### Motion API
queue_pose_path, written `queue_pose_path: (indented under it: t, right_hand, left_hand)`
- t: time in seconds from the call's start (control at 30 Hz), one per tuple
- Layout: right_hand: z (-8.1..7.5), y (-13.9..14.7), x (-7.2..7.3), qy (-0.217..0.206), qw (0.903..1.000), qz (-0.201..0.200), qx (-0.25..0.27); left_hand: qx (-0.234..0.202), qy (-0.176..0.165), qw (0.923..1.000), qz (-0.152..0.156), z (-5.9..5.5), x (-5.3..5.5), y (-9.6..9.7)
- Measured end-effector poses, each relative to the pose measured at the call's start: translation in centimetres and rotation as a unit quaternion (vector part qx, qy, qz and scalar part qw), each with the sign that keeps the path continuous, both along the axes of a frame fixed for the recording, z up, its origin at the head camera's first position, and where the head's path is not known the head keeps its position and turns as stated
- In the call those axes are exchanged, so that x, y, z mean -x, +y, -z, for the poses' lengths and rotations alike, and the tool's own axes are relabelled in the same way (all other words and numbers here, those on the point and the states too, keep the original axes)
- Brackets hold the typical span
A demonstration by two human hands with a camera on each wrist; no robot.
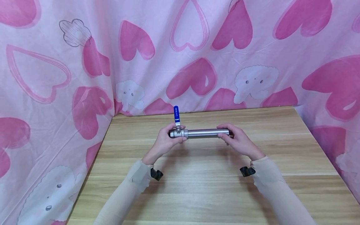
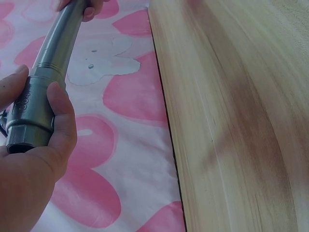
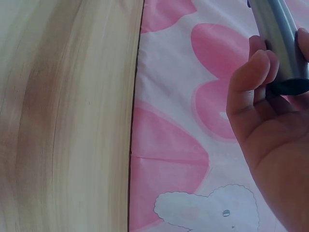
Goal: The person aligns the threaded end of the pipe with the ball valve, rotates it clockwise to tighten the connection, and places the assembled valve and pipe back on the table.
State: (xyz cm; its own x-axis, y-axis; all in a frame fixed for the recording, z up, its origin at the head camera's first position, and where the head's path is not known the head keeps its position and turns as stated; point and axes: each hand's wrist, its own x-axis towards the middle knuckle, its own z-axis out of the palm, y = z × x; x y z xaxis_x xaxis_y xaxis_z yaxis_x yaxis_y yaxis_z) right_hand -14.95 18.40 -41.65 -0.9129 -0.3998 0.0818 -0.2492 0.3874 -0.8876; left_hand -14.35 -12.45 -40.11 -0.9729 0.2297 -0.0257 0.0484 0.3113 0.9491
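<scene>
A steel ball valve (image 1: 178,133) with a blue lever handle (image 1: 176,114) sits on the left end of a shiny metal pipe (image 1: 203,133), held level above the table. My left hand (image 1: 164,140) grips the valve, thumb in front and fingers behind, while the lever sticks up away from me. At the other end, my right hand (image 1: 238,140) holds the pipe between thumb and fingers. In the left wrist view, the valve body (image 2: 33,99) lies between thumb and fingers. The right wrist view shows the dark open end of the pipe (image 3: 276,41) near the palm.
Beneath the hands is a wood-grain table (image 1: 208,187). A pink curtain (image 1: 157,72) printed with hearts and white animals hangs along its back and sides. A small black wrist camera (image 1: 157,174) is on the left wrist, another camera (image 1: 247,171) on the right.
</scene>
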Motion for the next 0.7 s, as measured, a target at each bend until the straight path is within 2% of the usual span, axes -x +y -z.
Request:
queue_pose_path:
  t: [0.2,0.5,0.7]
  right_hand:
    - [-0.28,-0.02,-0.06,-0.021,0.9998,0.002,0.002]
    - [-0.42,-0.29,-0.22,-0.004,0.9991,0.028,-0.031]
    - [-0.38,-0.48,-0.22,-0.008,0.9994,0.030,-0.014]
  left_hand:
    - [0.003,0.006,1.0000,0.001,0.00,0.00,0.00]
    - [0.009,0.011,0.9999,-0.002,0.13,-0.03,-0.06]
    - [0.012,0.005,0.9999,-0.004,0.27,-0.04,-0.06]
